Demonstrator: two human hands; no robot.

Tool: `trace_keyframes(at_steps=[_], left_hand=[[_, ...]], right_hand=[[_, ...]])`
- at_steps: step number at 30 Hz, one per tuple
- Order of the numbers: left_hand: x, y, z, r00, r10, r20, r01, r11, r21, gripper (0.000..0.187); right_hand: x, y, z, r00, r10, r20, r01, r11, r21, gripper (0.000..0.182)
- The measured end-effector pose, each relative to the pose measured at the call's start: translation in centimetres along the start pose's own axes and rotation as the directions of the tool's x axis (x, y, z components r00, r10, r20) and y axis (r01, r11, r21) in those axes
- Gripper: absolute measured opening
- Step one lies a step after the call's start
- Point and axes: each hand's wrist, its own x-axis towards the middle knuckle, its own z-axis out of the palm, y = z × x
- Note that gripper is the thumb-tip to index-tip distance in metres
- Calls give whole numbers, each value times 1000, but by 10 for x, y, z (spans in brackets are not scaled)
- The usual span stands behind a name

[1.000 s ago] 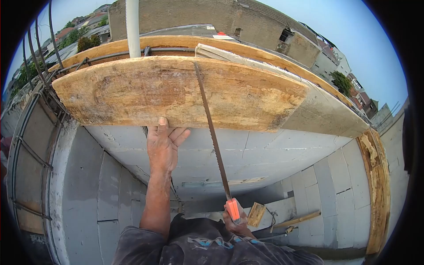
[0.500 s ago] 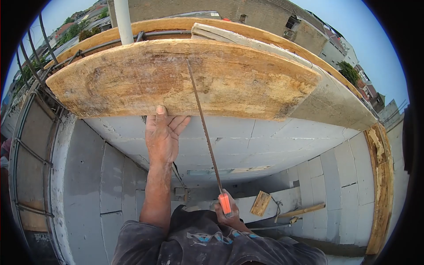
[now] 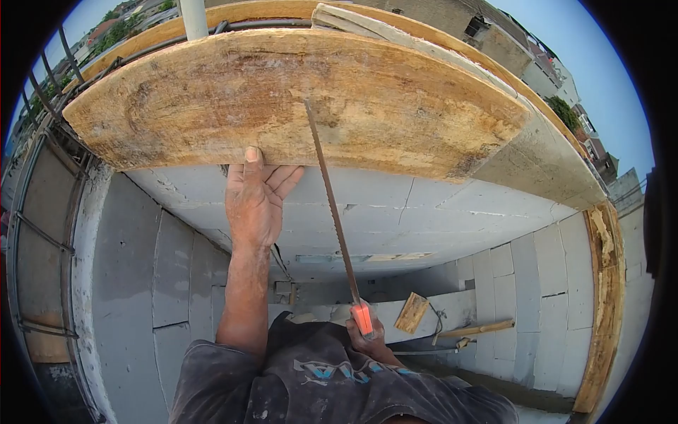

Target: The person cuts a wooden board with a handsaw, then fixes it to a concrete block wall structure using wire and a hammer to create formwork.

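Observation:
A wide, weathered wooden board (image 3: 395, 106) spans the upper part of the head view. My left hand (image 3: 253, 205) grips its near edge, thumb on the face and fingers tucked underneath. A handsaw (image 3: 327, 180) with a long, narrow toothed blade and an orange grip runs up across the board's near edge, its tip over the middle of the face. My right hand (image 3: 366, 336) is wrapped around the saw's handle, close in front of my dark shirt.
Behind the board lie a grey panel (image 3: 544, 155), a long timber (image 3: 261, 10) and a pale pipe (image 3: 193, 20). Grey block walls (image 3: 173, 261) surround the space below. Steel bars (image 3: 46, 71) rise at left. Down below are a wood offcut (image 3: 412, 313) and a stick (image 3: 480, 328).
The saw has been drawn back toward me, its tip now lower on the board's face. My left hand keeps its grip. The board appears higher in the view.

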Motion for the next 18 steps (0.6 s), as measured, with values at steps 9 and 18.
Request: trace_keyframes(at_steps=[9, 18], left_hand=[[1, -3, -4, 1000, -21, 8, 21, 1000, 0, 46], [0, -2, 2, 999, -12, -32, 10, 999, -46, 42]], right_hand=[[-26, 26, -2, 990, 81, 113, -78, 996, -37, 49], [-36, 19, -12, 892, 387, 233, -409, 911, 53, 52]])
